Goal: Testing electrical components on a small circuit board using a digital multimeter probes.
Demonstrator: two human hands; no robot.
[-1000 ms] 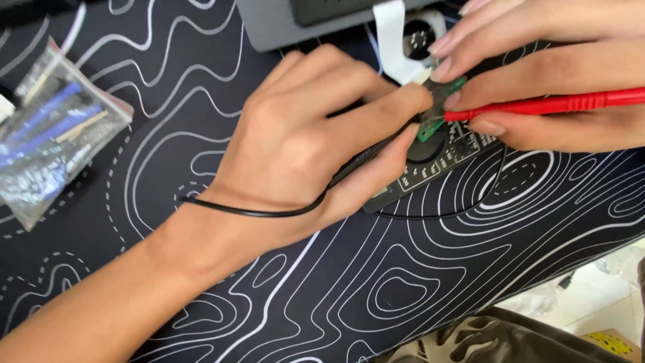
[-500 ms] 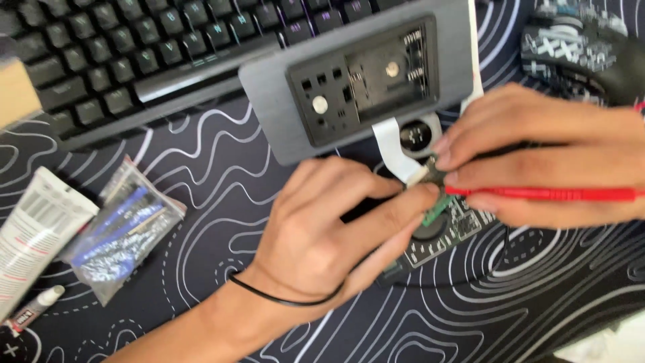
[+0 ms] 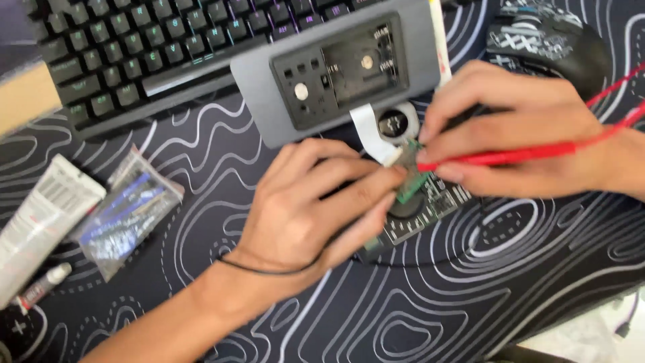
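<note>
I'm pinching the small green circuit board (image 3: 411, 180) with my left hand (image 3: 316, 208); at three o'clock, my right hand (image 3: 517, 128) is clamping a thin red probe (image 3: 510, 156) touching it.

You're looking at a black desk mat (image 3: 470, 302) with white contour lines (it covers nearly everything). Pale floor (image 3: 591, 336) shows past its lower right corner.

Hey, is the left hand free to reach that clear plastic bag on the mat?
Probably not right away: the left hand is pressing on the small circuit board. The path across the mat to the plastic bag looks unobstructed.
</note>
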